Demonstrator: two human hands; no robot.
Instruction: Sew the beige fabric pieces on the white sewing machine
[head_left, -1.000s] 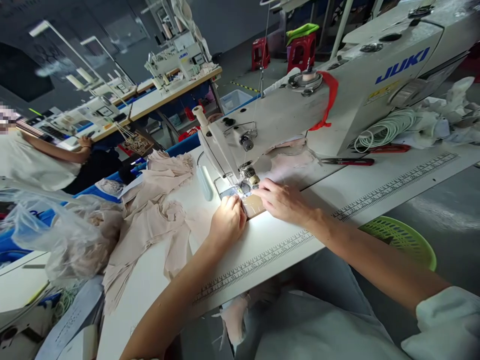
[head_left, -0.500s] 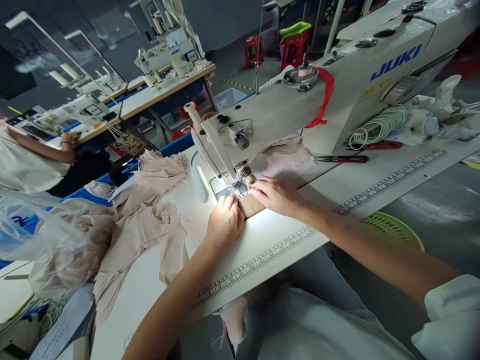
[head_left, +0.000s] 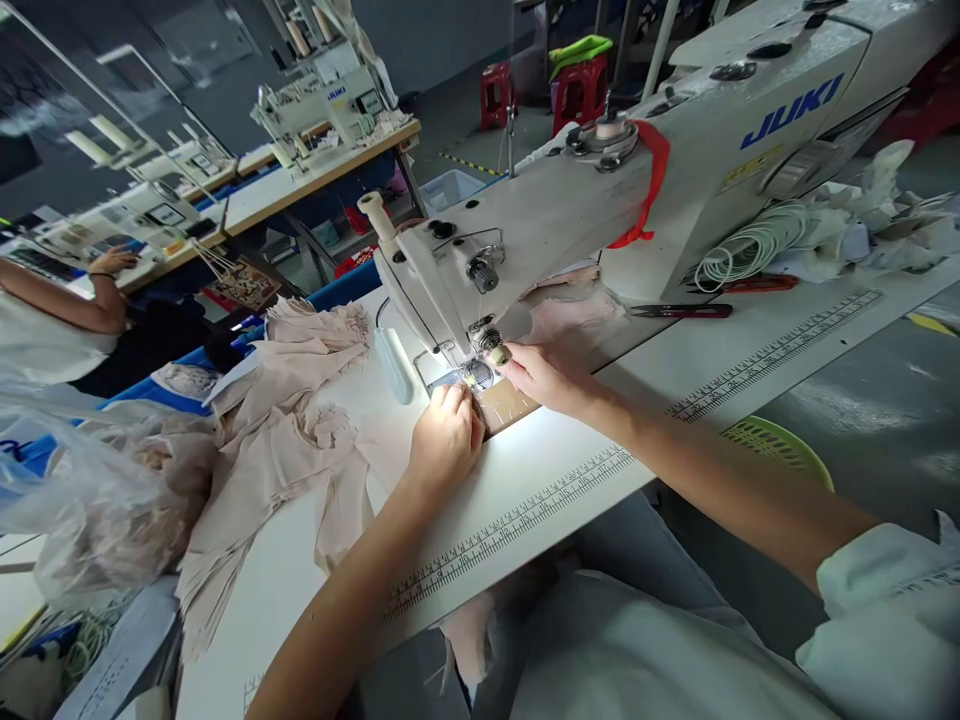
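A white sewing machine (head_left: 540, 220) marked JUKI stands before me, its lamp lighting the needle area (head_left: 474, 374). Curled fingers of my left hand (head_left: 448, 432) are pressed together on the bed, just left of the brown plate (head_left: 504, 404). What they pinch is hidden. My right hand (head_left: 553, 380) is closed at the right of the needle, its fingertips close by the small round knob (head_left: 498, 353); anything in them is too small to make out. Beige cloth pieces (head_left: 289, 440) lie heaped left of my left hand.
Snips (head_left: 686, 311), a coil of pale cord (head_left: 754, 240) and white scraps (head_left: 862, 225) lie at the right. A clear plastic bag (head_left: 127, 500) sits at the left. A printed ruler (head_left: 517, 525) runs along the table's front edge. Another person's arm (head_left: 64, 295) is at the far left.
The view has shifted slightly, so the surroundings sit a little further left. Both hands stay by the needle; the fingers of the right hand look slightly more drawn together.
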